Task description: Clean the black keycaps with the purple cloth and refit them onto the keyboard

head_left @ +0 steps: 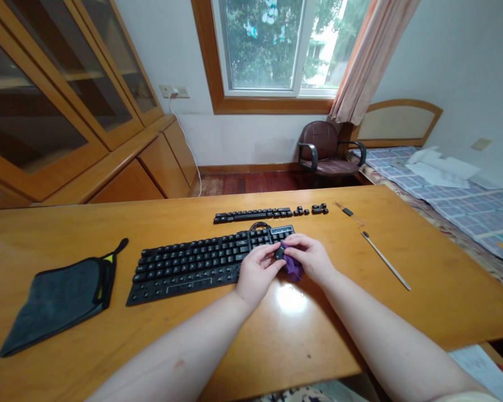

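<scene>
Between the fingertips of my left hand (255, 273) is a small black keycap (279, 252). My right hand (312, 257) pinches a purple cloth (293, 268) against that keycap, and part of the cloth hangs below the fingers. Both hands are held over the right end of a black keyboard (193, 262), hiding some of it. Its front row and part of the right side lack keycaps. Behind the keyboard, a line of loose black keycaps (255, 214) lies on the wooden desk (159, 346).
A folded grey cloth (62, 296) with a black loop lies at the left. On the right are a thin brush (385, 261) and a wire keycap puller (347, 212). Beyond the desk stand a maroon chair (321, 145), a bed (452, 178) and a glass-door cabinet (96, 139).
</scene>
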Motion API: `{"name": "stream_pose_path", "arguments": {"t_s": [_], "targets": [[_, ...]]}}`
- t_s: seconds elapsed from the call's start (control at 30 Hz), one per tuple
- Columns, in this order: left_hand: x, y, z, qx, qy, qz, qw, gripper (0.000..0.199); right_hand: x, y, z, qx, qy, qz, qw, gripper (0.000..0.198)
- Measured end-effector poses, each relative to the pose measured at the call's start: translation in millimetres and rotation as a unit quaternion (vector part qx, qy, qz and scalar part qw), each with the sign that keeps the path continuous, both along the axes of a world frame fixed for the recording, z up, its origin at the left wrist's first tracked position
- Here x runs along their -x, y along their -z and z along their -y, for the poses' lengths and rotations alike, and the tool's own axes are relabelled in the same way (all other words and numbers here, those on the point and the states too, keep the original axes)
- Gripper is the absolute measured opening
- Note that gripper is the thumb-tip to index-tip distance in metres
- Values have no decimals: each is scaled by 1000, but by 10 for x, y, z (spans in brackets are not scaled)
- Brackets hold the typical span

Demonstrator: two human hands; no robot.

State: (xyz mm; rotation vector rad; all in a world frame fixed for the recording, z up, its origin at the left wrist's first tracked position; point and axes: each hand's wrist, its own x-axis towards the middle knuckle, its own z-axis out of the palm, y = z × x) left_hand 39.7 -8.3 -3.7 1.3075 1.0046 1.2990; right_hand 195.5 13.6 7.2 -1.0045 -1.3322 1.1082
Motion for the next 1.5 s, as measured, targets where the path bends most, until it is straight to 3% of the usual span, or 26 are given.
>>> {"name": "stream_pose_path", "arguments": {"t_s": [0.23, 0.43, 0.6, 0.87, 1.0, 1.17, 1.37, 1.5], "targets": [[37, -69, -14, -50, -25, -74, 996, 26, -32, -22, 0, 17, 5, -6, 1000, 15], [-4, 2, -42, 30, -48, 54, 997, 32, -10, -15, 31, 23, -28, -8, 999, 15], [25, -36, -43, -14, -96, 2, 995, 20, 36, 32, 36, 22, -13, -24, 999, 13], [7, -28, -17, 7, -46, 49, 998, 39, 38, 53, 37, 29, -34, -16, 999, 11], [-17, 22, -34, 45, -34, 90, 994, 52, 29, 34, 26, 85, 0, -49, 995, 17], [-30, 18, -12, 26, -9, 60, 998, 49, 37, 41, 15, 122, 20, -81, 989, 25], [-22, 24, 19, 34, 6, 54, 998, 45, 16, -11, 41, 139, -72, -68, 985, 36], [-25, 32, 11, 55, -1, 90, 994, 45, -34, -43, 28, 93, -100, -15, 991, 42]]}}
